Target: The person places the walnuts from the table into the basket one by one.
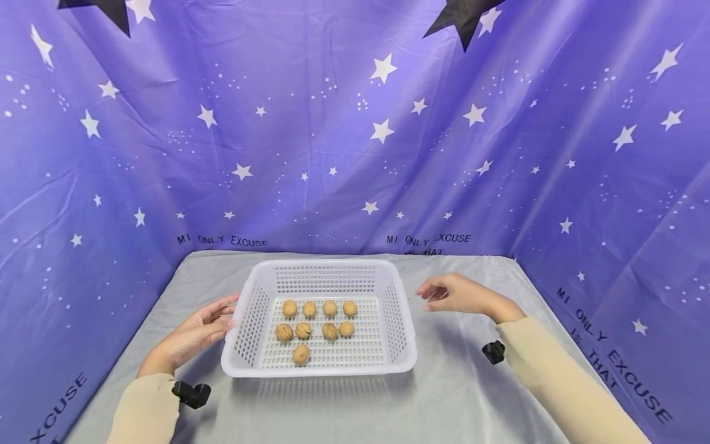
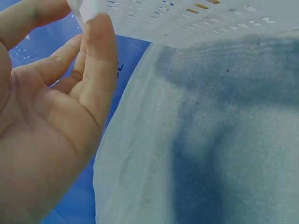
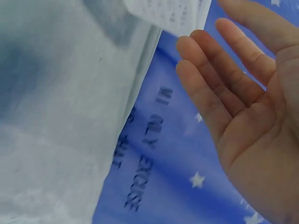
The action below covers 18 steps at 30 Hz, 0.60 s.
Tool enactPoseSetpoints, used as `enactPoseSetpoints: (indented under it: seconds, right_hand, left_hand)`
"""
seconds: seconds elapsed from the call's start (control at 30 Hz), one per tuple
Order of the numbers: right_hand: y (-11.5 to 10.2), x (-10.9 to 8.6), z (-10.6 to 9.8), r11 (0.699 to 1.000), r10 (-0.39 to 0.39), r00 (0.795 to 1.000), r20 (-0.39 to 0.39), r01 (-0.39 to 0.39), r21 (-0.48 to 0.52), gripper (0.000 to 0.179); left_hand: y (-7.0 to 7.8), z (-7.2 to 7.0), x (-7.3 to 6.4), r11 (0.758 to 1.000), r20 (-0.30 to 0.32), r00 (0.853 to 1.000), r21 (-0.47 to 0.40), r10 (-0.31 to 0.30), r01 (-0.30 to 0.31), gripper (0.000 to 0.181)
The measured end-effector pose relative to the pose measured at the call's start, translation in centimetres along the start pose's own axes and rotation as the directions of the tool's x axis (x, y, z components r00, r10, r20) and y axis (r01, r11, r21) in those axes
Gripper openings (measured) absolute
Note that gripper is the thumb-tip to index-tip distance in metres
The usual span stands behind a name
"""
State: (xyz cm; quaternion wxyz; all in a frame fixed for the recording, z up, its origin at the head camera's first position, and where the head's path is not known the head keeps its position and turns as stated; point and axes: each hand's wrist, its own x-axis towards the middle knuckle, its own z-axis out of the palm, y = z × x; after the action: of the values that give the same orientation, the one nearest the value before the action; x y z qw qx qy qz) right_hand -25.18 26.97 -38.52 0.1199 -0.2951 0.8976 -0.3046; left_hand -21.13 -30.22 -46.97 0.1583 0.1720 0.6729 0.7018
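A white plastic basket [image 1: 318, 372] with perforated walls stands on the grey cloth. Several walnuts [image 1: 330, 332] lie inside in rough rows, one alone nearest the front. At the basket's left side, my left hand [image 1: 191, 336] has its fingers extended, fingertips at the rim; in the left wrist view, fingertips [image 2: 99, 32] meet the basket's corner [image 2: 88, 10]. My right hand [image 1: 457, 293] hovers to the right of the basket, apart from it, fingers loosely bent and holding nothing. The right wrist view shows its bare palm [image 3: 261, 135], with a basket corner [image 3: 163, 14] beyond the fingertips.
Grey cloth [image 1: 444, 394] covers the table. Purple star-printed curtains [image 1: 333, 135] enclose its back and sides. A black wrist device [image 1: 191, 393] sits at the left sleeve, another black device [image 1: 493, 352] at the right sleeve.
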Motion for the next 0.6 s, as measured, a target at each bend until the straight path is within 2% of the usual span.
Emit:
enactPoseSetpoints:
  seconds: [0.17,0.3,0.47,0.53,0.6]
  right_hand:
    - [1.5,-1.8,0.4,1.0,0.016,0.999,-0.048,-0.016,-0.005,0.03]
    - [2.4,-2.6,1.1,0.999,0.007,0.995,-0.104,-0.011,-0.039,0.03]
    - [3.1,-3.3,2.1,0.997,0.014,0.982,-0.188,-0.029,-0.076,0.034]
    - [3.4,-3.5,2.4,0.996,0.028,0.976,-0.215,-0.046,-0.082,0.036]
    - [3.6,-3.7,2.8,0.991,0.047,0.968,-0.245,-0.075,-0.107,0.04]
  left_hand:
    - [0.2,0.1,-0.3,0.994,-0.056,0.997,0.088,-0.055,0.06,0.067]
    - [0.5,0.1,-0.6,0.983,-0.084,0.994,0.165,-0.071,0.084,0.065]
    - [0.8,0.1,-0.7,0.961,-0.156,0.985,0.252,-0.077,0.115,0.059]
    - [1.0,0.2,-0.8,0.94,-0.2,0.978,0.319,-0.058,0.121,0.056]
    - [1.1,0.2,-0.7,0.899,-0.232,0.973,0.426,-0.003,0.104,0.052]
